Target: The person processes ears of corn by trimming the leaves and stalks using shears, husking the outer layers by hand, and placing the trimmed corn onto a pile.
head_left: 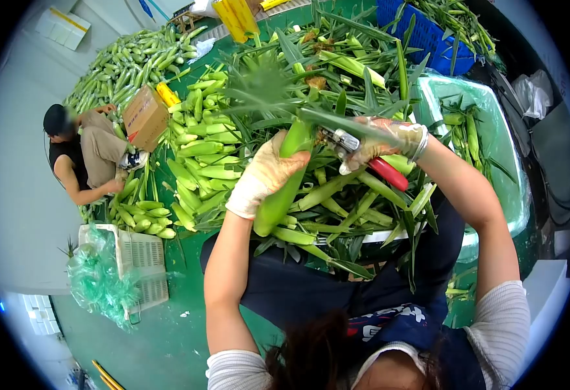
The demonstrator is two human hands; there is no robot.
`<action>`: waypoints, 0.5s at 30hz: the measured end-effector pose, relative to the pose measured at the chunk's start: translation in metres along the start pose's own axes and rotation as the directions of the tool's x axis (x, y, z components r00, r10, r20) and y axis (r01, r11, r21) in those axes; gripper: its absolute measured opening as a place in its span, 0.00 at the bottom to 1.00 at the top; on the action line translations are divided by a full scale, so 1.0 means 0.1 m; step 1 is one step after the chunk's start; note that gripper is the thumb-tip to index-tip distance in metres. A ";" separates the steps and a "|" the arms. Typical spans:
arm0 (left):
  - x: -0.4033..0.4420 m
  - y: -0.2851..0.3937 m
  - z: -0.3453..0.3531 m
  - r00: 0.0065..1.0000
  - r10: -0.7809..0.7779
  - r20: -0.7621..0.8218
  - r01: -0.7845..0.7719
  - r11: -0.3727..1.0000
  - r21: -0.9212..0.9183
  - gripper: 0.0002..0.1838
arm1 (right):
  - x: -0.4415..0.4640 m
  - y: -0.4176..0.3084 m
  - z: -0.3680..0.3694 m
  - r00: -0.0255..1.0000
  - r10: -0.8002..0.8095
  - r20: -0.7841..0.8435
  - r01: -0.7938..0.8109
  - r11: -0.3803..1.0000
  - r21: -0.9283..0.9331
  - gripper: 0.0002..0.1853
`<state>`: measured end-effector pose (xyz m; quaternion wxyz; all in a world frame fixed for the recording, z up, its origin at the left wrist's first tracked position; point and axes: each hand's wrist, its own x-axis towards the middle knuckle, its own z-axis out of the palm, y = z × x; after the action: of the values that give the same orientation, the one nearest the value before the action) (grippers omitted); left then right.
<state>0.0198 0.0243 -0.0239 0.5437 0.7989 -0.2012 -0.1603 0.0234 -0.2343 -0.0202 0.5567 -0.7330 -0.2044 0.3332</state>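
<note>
My left hand [273, 170], in a pale stained glove, is wrapped round a green corn ear [283, 195] in its husk, held upright at a slight tilt. At the upper end of the ear, my right hand [379, 142], also gloved, grips pruning shears [389, 173] with red handles. Their metal head lies beside the husk, partly hidden by a long leaf. Below both hands is a heap of cut leaves and stalks [337, 201]. Trimmed corn ears [210, 149] lie piled just left of my left hand.
On the left a co-worker [83, 149] sits by a cardboard box [145, 118]. Behind them is a large corn pile [125, 68]. A white crate [143, 266] with green plastic stands lower left. At right are a lined tub [507, 162] and a blue crate [437, 45].
</note>
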 end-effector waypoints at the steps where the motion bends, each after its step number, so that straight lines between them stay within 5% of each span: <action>1: 0.01 0.02 -0.03 0.998 -0.052 0.046 0.052 0.999 -0.013 0.34 | -0.02 0.04 0.06 0.998 0.023 -0.051 -0.020 0.998 0.051 0.23; 2: 0.05 0.04 -0.08 0.991 -0.101 0.091 0.103 0.994 -0.026 0.38 | -0.04 0.08 0.12 0.994 0.045 -0.102 -0.034 0.994 0.104 0.18; 5: 0.08 -0.32 -0.20 0.993 0.119 -0.009 -0.118 0.992 0.052 0.32 | -0.18 0.11 0.33 0.972 0.175 -0.157 -0.098 0.908 0.407 0.14; 6: 0.06 -0.24 -0.22 0.997 -0.046 -0.069 0.033 0.984 -0.174 0.31 | -0.23 0.16 0.38 0.965 0.217 -0.145 -0.124 0.870 0.477 0.15; 8: 0.08 -0.41 -0.36 1.000 0.013 0.003 -0.012 0.976 -0.215 0.34 | -0.33 0.17 0.35 0.982 0.189 0.000 -0.181 0.938 0.296 0.17; 9: 0.08 -0.47 -0.42 0.994 0.063 0.091 -0.038 0.967 -0.252 0.37 | -0.38 0.39 0.35 0.998 -0.068 0.005 0.065 0.979 0.194 0.20; 10: 0.07 -0.33 -0.41 0.993 0.059 0.099 -0.034 0.970 -0.242 0.37 | -0.32 0.41 0.31 0.998 0.036 0.058 -0.046 0.984 0.175 0.21; 12: 0.08 -0.09 -0.35 0.907 0.046 0.418 0.097 0.944 -0.314 0.43 | -0.20 0.54 0.24 0.979 0.189 0.075 -0.196 0.974 0.112 0.23; 13: 0.09 -0.08 -0.30 0.887 0.067 0.457 0.102 0.937 -0.335 0.42 | -0.25 0.41 0.17 0.968 0.239 0.075 -0.244 0.967 0.068 0.22; 15: 0.17 -0.41 -0.28 0.847 0.045 0.530 0.122 0.953 -0.277 0.42 | -0.02 0.88 0.02 0.976 -0.040 0.213 0.010 0.990 0.140 0.18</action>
<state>0.0540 0.0511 -0.0526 0.5783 0.6356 -0.3004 -0.4140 0.0146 -0.2607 -0.1033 0.5847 -0.6497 -0.2490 0.4171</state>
